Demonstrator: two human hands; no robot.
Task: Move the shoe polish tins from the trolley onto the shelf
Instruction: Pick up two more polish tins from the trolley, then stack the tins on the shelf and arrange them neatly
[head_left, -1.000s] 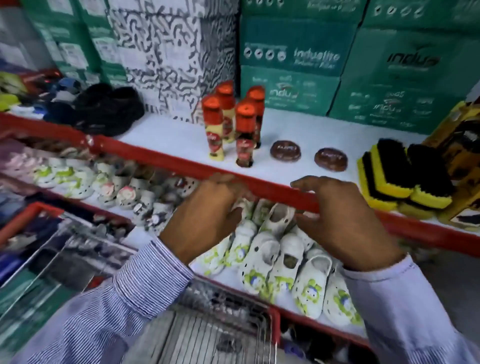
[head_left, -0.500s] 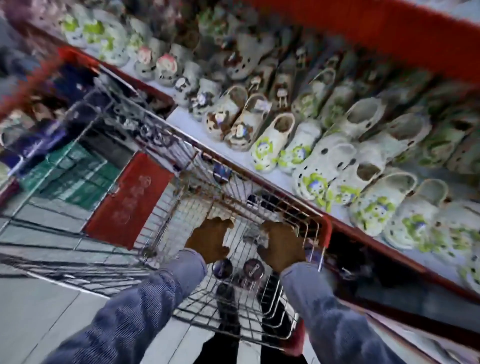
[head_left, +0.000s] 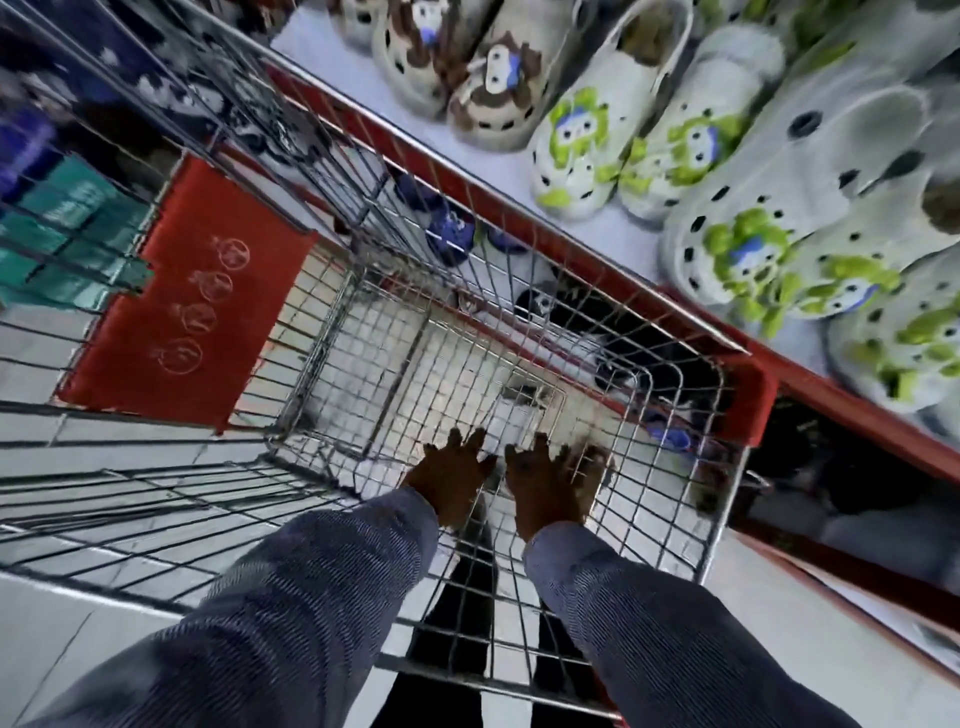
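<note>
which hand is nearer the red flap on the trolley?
Left. The left hand lies on the red flap's side of the trolley basket; the right hand sits beyond it.

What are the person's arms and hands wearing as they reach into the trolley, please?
Both arms wear long shirt sleeves in a blue-grey cloth with fine stripes, reaching to the wrists. The left hand and right hand are bare: no gloves, and no rings or watch that I can make out.

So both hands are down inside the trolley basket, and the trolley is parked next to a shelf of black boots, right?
Not boots. The head view shows white clogs with green cartoon prints on that shelf. The left hand and right hand are indeed down in the trolley.
</note>
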